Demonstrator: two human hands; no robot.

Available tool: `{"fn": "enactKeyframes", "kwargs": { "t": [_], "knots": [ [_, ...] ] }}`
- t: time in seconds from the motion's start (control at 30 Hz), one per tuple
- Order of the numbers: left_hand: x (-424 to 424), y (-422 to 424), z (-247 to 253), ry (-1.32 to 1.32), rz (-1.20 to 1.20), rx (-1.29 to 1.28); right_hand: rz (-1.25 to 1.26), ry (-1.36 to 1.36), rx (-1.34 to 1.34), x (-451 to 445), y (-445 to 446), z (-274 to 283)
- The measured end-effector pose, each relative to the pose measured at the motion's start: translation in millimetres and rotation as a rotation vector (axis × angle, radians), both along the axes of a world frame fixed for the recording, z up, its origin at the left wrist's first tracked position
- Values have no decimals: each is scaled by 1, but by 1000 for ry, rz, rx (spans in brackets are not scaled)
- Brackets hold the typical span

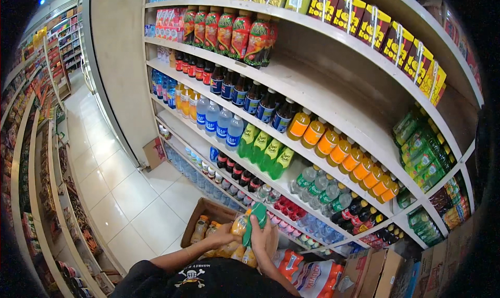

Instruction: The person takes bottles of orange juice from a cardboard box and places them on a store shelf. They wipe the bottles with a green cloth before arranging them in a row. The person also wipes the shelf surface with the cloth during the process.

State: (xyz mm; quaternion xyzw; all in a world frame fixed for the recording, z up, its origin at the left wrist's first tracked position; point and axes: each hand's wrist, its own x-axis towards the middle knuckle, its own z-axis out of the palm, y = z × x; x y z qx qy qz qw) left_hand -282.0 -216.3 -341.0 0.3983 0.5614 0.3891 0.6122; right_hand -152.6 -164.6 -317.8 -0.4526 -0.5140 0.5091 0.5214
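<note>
My left hand [222, 235] grips the lower part of an orange-juice bottle [238, 227], tilted in front of me. A green cloth [255, 224] is in my right hand [261, 232], pressed against the bottle's upper side. Below both hands stands an open cardboard box [191, 223] on the floor. Several more bottles of orange drink [200, 229] stand in it, partly hidden by my forearms. Some of the held bottle is covered by the cloth and my fingers.
A white drinks shelf [332, 75] rises ahead, with rows of bottles and cartons. Shrink-wrapped bottle packs [318, 276] and cardboard boxes [377, 272] lie at right. Tiled floor [136, 210] runs along the left, beside another stocked shelf [39, 173]. A pillar [117, 63] stands at the shelf's far end.
</note>
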Motion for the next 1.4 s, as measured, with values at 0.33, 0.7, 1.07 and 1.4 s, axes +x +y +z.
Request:
{"fn": "enactKeyframes", "kwargs": {
  "t": [0.33,0.7,1.07,1.4],
  "knots": [
    [3,28,-23,103,95,360,113,-76,-202,15,-18,16],
    [22,34,13,157,-98,143,-108,0,-160,27,26,3],
    [-6,17,40,1029,-561,255,385,-1198,467,31,23,39],
    [-6,5,26,385,-254,263,312,238,-362,50,37,-26]
  ]
}}
